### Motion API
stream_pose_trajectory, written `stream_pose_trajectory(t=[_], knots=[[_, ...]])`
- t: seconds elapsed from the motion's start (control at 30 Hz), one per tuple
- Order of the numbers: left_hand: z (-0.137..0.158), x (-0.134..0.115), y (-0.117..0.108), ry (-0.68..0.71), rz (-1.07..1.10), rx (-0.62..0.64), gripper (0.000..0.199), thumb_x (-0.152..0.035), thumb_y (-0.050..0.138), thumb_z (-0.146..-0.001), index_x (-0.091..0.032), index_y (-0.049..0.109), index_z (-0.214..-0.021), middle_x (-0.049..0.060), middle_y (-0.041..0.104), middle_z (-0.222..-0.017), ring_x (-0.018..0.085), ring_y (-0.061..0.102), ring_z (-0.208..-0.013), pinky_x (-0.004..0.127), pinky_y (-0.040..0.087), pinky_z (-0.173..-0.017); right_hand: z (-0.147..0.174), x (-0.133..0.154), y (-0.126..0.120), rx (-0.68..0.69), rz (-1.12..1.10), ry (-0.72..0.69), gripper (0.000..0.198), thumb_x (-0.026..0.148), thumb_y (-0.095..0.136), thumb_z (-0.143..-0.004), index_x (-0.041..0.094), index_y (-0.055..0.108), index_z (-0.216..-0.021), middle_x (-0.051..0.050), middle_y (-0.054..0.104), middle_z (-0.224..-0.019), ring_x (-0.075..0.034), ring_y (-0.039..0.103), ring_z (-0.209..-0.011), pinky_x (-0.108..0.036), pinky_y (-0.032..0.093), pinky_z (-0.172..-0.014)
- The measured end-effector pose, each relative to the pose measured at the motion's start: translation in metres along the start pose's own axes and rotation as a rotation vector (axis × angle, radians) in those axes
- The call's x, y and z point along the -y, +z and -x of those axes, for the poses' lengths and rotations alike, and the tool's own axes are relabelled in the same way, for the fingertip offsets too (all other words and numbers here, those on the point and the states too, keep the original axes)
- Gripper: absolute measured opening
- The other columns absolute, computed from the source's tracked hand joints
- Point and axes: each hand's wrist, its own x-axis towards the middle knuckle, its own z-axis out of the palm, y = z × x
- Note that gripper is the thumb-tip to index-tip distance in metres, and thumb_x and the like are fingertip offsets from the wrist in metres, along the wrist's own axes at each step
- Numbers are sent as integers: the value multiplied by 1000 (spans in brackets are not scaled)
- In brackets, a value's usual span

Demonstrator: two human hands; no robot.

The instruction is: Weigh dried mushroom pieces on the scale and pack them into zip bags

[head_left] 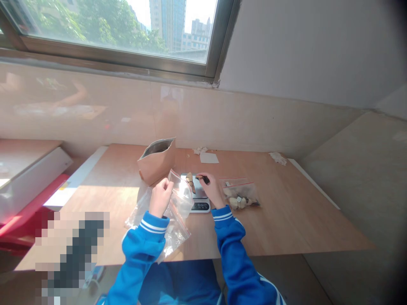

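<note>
Nearest you, loose clear bags lie on the counter, thin and limp and probably slippery, so a single film is best pinched at its zip edge. Just beyond, your left hand is closed around the upper part of a clear zip bag, which hangs beside the scale. Your right hand pinches a small dark piece over the scale's plate, where a tan piece rests. Both pieces look light, dry and stiff, perhaps brittle; take them lightly by opposite edges, not squeezed across the middle. Right of the scale lie filled bags, likely light but lumpy, easiest lifted by the red-lined top. Farther off, left of the scale, a brown pouch stands open; its stiffer rim should give a good hold. Beyond sits a white paper.
</note>
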Motion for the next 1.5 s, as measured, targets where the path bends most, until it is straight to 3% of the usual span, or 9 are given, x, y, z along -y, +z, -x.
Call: stream_pose_trajectory(t=[0.1, 0.17, 0.37, 0.57, 0.9, 1.07, 1.17, 1.27, 1.5], knots=[[2, -2, 0, 38, -9, -5, 30, -38, 42, -82, -21, 32, -58, -5, 36, -54, 12, 39, -57, 23, 31, -60, -1, 39, -8, 121, -253, 97, 25, 35, 50, -86, 18, 65, -96, -1, 64, -75, -13, 55, -61, -24, 45, -55], [4, -4, -1, 66, -17, -14, 30, -38, 42, -82, -21, 31, -59, -5, 35, -54, 12, 38, -57, 23, 30, -60, 0, 59, -11, 252, -278, 138, 25, 38, 51, -85, 17, 64, -92, 3, 58, -62, -10, 48, -50, -21, 39, -46], [10, -11, -2, 136, 2, -35, 31, -39, 40, -86, -21, 32, -62, -5, 37, -56, 12, 40, -57, 23, 32, -60, 9, 87, -15, 444, 76, 42, 13, 24, 57, -79, 20, 62, -69, 3, 61, -57, -12, 55, -54, -21, 35, -50], [15, -12, 1, 211, 5, -36, 31, -41, 39, -89, -22, 34, -65, -4, 40, -60, 13, 43, -60, 24, 35, -63, 13, 99, -19, 702, 140, 82, 17, 28, 63, -80, 20, 59, -65, 4, 59, -48, -15, 59, -52, -23, 38, -53], [17, -7, -1, 145, 131, -101, 34, -44, 40, -89, -22, 33, -64, -5, 36, -57, 12, 42, -58, 23, 35, -60, 5, 101, -7, 311, 123, -17, 22, 41, 48, -93, 24, 60, -98, 1, 65, -73, -16, 61, -67, -26, 42, -62], [13, -2, -6, 110, 190, -178, 33, -42, 40, -89, -22, 35, -63, -5, 40, -57, 12, 45, -59, 22, 37, -61, -12, 55, 10, 35, 147, -153, 28, 30, 37, -95, 22, 61, -106, -7, 64, -109, -19, 59, -102, -33, 45, -90], [12, 0, -9, 99, 216, -209, 32, -40, 42, -89, -22, 36, -63, -5, 39, -56, 12, 44, -58, 22, 37, -60, -13, 16, 32, 169, 311, -183, 40, 28, 56, -87, 22, 54, -127, -13, 50, -135, -27, 43, -128, -43, 37, -105], [13, 2, -10, 94, 237, -220, 32, -38, 42, -89, -22, 37, -62, -5, 40, -58, 12, 44, -59, 22, 37, -62, -5, -9, 55, 285, 437, -166, 59, 22, 65, -79, 19, 47, -136, -17, 40, -144, -32, 36, -133, -47, 36, -105], [13, 3, -12, 80, 255, -232, 32, -39, 42, -88, -22, 36, -62, -4, 40, -59, 12, 44, -60, 22, 38, -63, 0, -30, 64, 144, 535, -174, 25, 16, 45, -91, 19, 62, -109, -14, 56, -114, -29, 51, -106, -43, 44, -92]])
